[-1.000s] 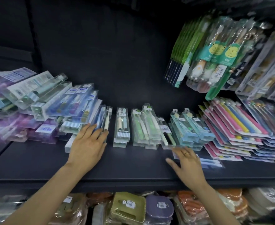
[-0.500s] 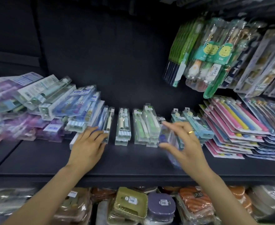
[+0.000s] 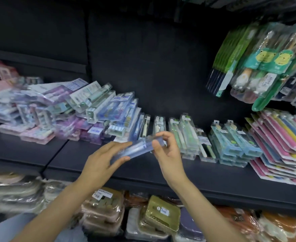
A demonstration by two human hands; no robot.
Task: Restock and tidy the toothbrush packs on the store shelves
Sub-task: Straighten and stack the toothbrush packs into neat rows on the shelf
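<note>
Both hands hold one clear blue pack (image 3: 138,149) above the shelf (image 3: 204,179): the left hand (image 3: 101,165) pinches its lower end, the right hand (image 3: 168,152) its upper end. Behind it stands a row of upright packs (image 3: 187,135), with a loose pile (image 3: 59,112) to the left.

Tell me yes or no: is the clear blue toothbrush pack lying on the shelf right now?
No, the clear blue toothbrush pack is held up off the shelf, with the left hand and the right hand each gripping one end.
</note>
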